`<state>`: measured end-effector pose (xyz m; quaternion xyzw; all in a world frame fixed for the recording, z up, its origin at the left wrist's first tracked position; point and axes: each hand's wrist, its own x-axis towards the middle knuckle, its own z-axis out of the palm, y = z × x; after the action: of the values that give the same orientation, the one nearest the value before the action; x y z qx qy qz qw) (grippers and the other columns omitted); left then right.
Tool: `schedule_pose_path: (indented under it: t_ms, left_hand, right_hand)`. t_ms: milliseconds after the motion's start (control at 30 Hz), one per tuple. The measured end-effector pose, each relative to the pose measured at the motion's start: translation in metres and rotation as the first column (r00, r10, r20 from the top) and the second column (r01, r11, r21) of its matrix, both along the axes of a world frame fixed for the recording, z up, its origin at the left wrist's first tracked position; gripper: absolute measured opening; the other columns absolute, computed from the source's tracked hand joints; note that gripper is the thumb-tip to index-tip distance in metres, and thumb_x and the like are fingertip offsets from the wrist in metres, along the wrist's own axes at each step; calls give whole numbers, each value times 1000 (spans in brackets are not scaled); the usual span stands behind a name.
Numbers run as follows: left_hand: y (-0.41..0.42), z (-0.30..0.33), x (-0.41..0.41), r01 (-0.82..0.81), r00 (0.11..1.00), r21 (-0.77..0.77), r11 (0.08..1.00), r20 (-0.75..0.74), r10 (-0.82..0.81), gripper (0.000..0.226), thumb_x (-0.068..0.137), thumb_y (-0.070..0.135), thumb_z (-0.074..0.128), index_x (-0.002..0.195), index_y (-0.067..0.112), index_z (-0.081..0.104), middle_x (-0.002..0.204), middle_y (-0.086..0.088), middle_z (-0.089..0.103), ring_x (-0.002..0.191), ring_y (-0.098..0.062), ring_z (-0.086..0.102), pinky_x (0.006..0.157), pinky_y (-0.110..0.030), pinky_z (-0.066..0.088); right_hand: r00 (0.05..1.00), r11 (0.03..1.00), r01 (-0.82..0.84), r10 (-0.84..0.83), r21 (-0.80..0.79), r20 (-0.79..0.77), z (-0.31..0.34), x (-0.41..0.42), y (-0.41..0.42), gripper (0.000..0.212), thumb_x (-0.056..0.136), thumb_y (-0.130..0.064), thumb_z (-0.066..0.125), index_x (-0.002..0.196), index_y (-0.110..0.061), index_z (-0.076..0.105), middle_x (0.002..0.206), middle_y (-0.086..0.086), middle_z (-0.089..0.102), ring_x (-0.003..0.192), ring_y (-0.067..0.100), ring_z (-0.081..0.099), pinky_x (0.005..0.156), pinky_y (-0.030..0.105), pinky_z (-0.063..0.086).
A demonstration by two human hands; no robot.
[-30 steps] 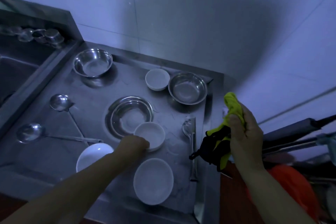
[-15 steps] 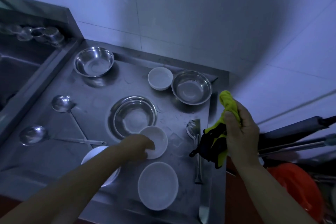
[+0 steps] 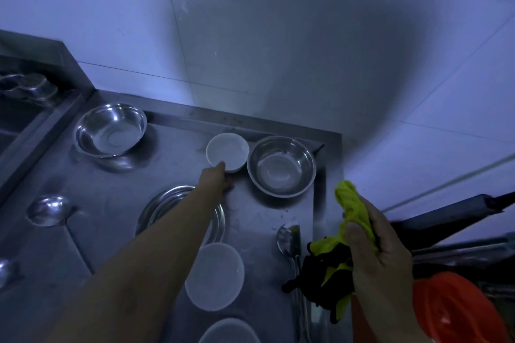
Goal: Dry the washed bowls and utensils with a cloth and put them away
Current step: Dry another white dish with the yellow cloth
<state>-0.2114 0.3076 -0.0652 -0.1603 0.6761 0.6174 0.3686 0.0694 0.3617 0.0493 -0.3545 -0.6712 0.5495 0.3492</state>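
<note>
So the big change was on the steel tabletop [image 3: 178, 175]: half a second before, the left hand [image 3: 220, 177] sat on the small white bowl beside the flat steel dish [image 3: 220, 220] near the middle, and then it let go and reached way out toward 12 o'clock, landing at the near rim of the little white bowl [image 3: 227, 151] up by the back wall. That bowl sat just beside the steel bowl [image 3: 281, 166] at about 1 o'clock, maybe touching, couldn't tell. From this angle I honestly couldn't tell whether the fingers had closed on the rim or were just touching it. The other steel bowl [image 3: 110, 129] at 10 o'clock hadn't moved, same for the two white bowls at 6 o'clock, one [image 3: 214, 276] fully in view and one [image 3: 230, 331] cut off by the frame edge. The right hand [image 3: 379, 253] was the same as before, fingers curled round the bunched yellow-and-black cloth [image 3: 351, 211] at 4 o'clock, off past the tabletop edge. The spoon [image 3: 288, 235] lay near it, and a ladle [image 3: 48, 210] was over at 9 o'clock. My read: the far bowl got picked as the next one to dry, nothing's been wiped or put away here yet.
</note>
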Motion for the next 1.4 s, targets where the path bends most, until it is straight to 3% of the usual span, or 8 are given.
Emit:
schedule_pose_path:
  t_ms: [100,200,333,500,800,1067,1267,1400]
  left_hand:
    - [10,-2,-8,-83,995,37,996,50,81,31,90,5,56,116,-8,48,84,-16,56,69,-26,59,47,-28,56]
    - [14,-3,-14,-165,983,18,986,87,162,38,85,-10,51,123,-9,44,99,-20,53,95,-38,61,67,-36,56]
    - [-3,-3,-16,-76,997,-50,996,16,77,23,79,-8,55,102,-8,50,77,-16,55,67,-31,60,49,-29,56]
    - [-34,15,-5,107,955,-154,982,-258,-144,30,71,-5,67,99,-5,56,91,-20,60,66,-28,60,62,-35,54]
    - [-58,84,47,287,373,-593,752,-654,-658,45,62,18,81,99,14,56,96,0,54,79,-18,56,65,-27,40]
    - [-68,183,91,314,35,-618,721,-751,-659,49,62,29,82,103,18,56,100,2,57,79,-16,57,67,-32,53]
    - [-71,254,126,355,99,-454,817,-851,-516,45,59,53,71,96,37,51,95,17,59,72,-1,62,64,-24,52]
    - [-63,289,156,358,177,-269,894,-921,-348,31,69,47,65,92,31,52,82,18,60,78,3,58,63,-14,46]
  right_hand:
    - [999,999,26,-25,39,-47,0,0,1,40,84,-22,58,120,-37,64,114,-2,66,72,11,64,64,23,56]
    - [999,999,31,-30,30,-45,-1,1,2,37,86,-23,64,120,-36,64,116,0,66,75,20,65,66,27,57]
    - [999,1000,16,-16,3,-50,3,5,4,36,88,-20,65,122,-32,64,118,4,66,75,31,68,66,32,58]
    - [998,999,-5,3,-38,-62,12,10,2,38,84,-13,63,122,-18,61,122,-1,66,81,30,69,63,18,54]
    - [996,996,-88,87,25,16,26,29,1,42,84,-21,59,126,-24,59,126,-4,63,109,33,61,89,50,52]
    - [996,983,-84,84,162,10,51,48,0,30,82,-33,65,104,-51,56,96,-17,63,82,7,60,71,22,50]
    - [975,894,-163,210,416,-69,96,37,1,23,86,-35,58,108,-34,53,128,-10,54,114,8,54,95,25,44]
    - [971,667,-124,234,735,-48,138,21,2,37,92,-34,53,116,-7,62,130,7,53,118,19,48,101,28,38]
